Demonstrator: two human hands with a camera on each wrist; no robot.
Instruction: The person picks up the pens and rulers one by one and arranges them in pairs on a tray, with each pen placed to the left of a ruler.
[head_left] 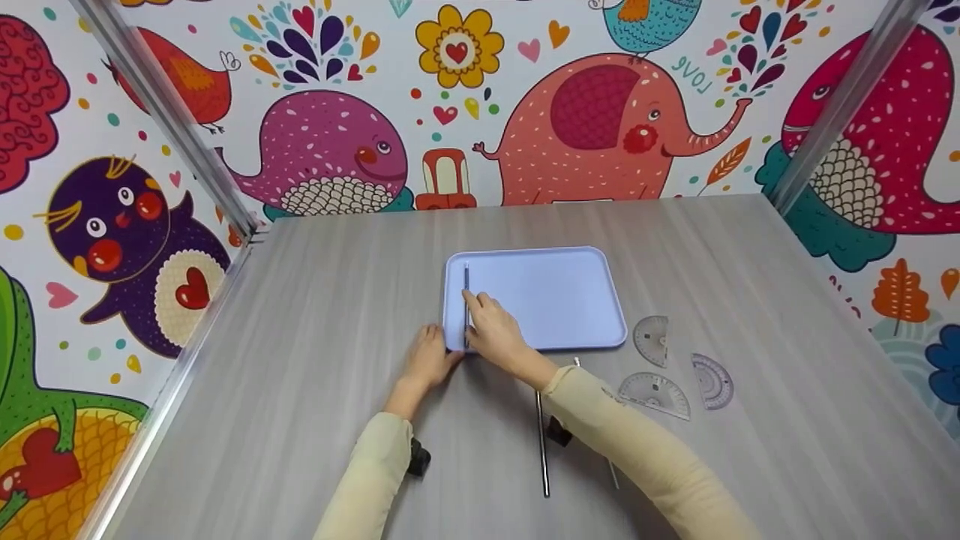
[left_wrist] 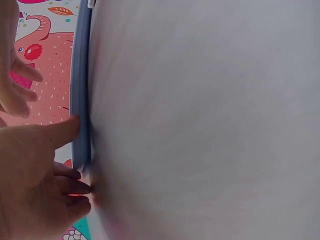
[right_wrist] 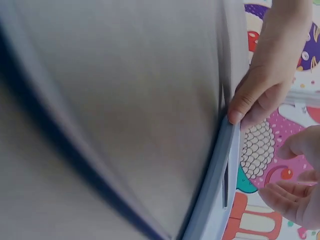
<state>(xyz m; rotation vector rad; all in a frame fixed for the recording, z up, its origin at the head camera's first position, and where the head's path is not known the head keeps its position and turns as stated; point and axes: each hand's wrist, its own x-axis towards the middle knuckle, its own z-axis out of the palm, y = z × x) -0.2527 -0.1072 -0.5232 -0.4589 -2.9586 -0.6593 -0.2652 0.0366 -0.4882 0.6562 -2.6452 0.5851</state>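
Note:
A pale lavender tray point(head_left: 555, 300) lies flat on the table. Along its left side lies a slim dark rod point(head_left: 466, 279), also visible as a narrow strip in the right wrist view. My right hand point(head_left: 496, 330) is over this rod; in the right wrist view its fingers point(right_wrist: 282, 197) are spread loosely apart, holding nothing. My left hand point(head_left: 429, 358) rests at the tray's near left corner. Its thumb point(left_wrist: 65, 131) touches the tray rim point(left_wrist: 81, 90), while the other fingers lie relaxed past the corner.
Three clear protractors point(head_left: 651, 341) point(head_left: 654, 394) point(head_left: 712, 381) lie to the right of the tray. A shiny metal rod point(head_left: 543, 450) and a thinner rod point(head_left: 613, 474) lie nearer, partly beneath my right forearm. Patterned walls point(head_left: 465, 150) stand behind the table's edges.

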